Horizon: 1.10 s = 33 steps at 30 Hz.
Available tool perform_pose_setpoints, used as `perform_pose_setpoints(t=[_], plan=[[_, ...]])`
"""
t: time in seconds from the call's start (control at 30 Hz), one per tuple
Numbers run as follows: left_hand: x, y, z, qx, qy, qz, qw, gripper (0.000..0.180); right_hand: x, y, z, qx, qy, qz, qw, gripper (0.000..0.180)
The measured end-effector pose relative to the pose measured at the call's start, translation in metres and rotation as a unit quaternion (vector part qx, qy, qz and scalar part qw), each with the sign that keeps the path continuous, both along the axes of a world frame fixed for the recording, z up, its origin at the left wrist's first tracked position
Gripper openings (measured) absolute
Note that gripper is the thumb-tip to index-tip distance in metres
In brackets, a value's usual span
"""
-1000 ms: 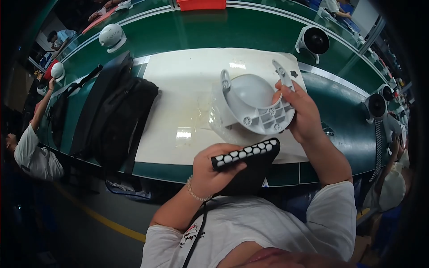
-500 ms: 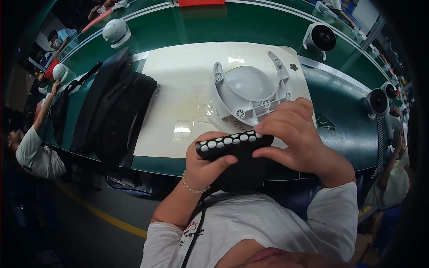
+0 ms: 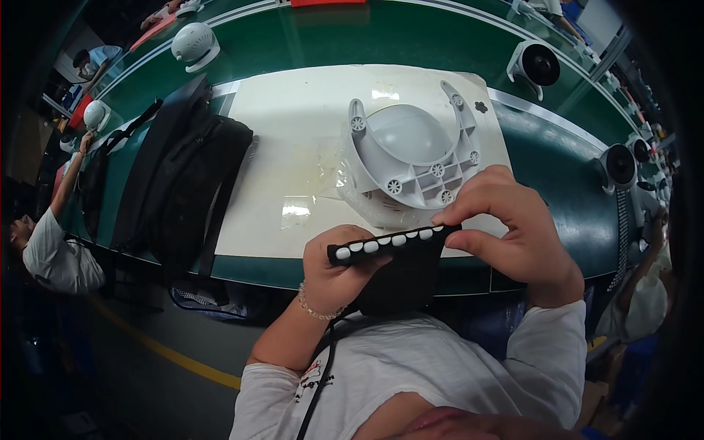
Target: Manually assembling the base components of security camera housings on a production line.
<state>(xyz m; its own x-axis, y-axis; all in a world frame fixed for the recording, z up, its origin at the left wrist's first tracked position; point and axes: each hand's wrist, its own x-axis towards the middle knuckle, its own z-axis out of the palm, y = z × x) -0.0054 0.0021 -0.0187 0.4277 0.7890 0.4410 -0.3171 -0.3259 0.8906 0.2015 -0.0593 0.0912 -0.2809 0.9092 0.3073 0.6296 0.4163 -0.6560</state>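
Note:
A black strip studded with rounded white pads (image 3: 396, 240) stretches between my hands in front of the table's near edge. My left hand (image 3: 339, 257) is closed around its left end, with the thumb on the near side. At the right end, the thumb and forefinger of my right hand (image 3: 506, 231) pinch the strip's edge; whether a pad is between them is hidden. A dark panel (image 3: 402, 279) hangs below the strip. Just beyond my hands lies a white plastic fan base (image 3: 411, 136), with a domed centre, curved arms and several ribbed round sockets facing up. Clear plastic wrap (image 3: 359, 202) bunches under it.
A white board (image 3: 268, 169) covers the middle of the green table. Black bags (image 3: 187, 176) lie at left. White fans with round heads (image 3: 194, 45) (image 3: 535, 64) stand along the far side and at right (image 3: 620, 167). A co-worker (image 3: 62, 249) reaches in at far left.
The strip has tilted, so its white pads appear flatter and narrower. My right hand has shifted slightly right, its thumb and forefinger closing at the strip's end.

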Motion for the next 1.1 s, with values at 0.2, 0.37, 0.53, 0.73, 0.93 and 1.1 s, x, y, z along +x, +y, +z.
perform_pose_setpoints(t=[0.2,0.37,0.53,0.73,0.93,1.1], plan=[[0.001,-0.007,0.004,-0.068,-0.034,0.024,0.997,0.017,-0.002,0.005,-0.004,0.131,0.047,0.026,0.99,0.029],[0.0,-0.006,0.002,-0.054,-0.005,0.013,0.998,0.016,-0.011,0.003,-0.014,0.165,-0.028,-0.015,0.986,0.034],[-0.001,-0.001,0.002,-0.003,0.011,0.012,1.0,0.014,-0.01,0.004,-0.017,0.218,-0.103,0.007,0.97,0.037],[0.0,-0.002,0.001,-0.02,-0.004,0.013,1.0,0.012,-0.011,0.008,-0.031,0.332,-0.082,0.057,0.938,0.028],[0.001,-0.005,0.001,-0.058,-0.02,0.031,0.998,0.012,-0.013,0.007,-0.029,0.339,-0.084,0.046,0.936,0.023],[0.003,-0.005,0.003,-0.096,-0.049,0.03,0.994,0.013,-0.015,0.007,-0.023,0.369,-0.116,0.09,0.918,0.025]])
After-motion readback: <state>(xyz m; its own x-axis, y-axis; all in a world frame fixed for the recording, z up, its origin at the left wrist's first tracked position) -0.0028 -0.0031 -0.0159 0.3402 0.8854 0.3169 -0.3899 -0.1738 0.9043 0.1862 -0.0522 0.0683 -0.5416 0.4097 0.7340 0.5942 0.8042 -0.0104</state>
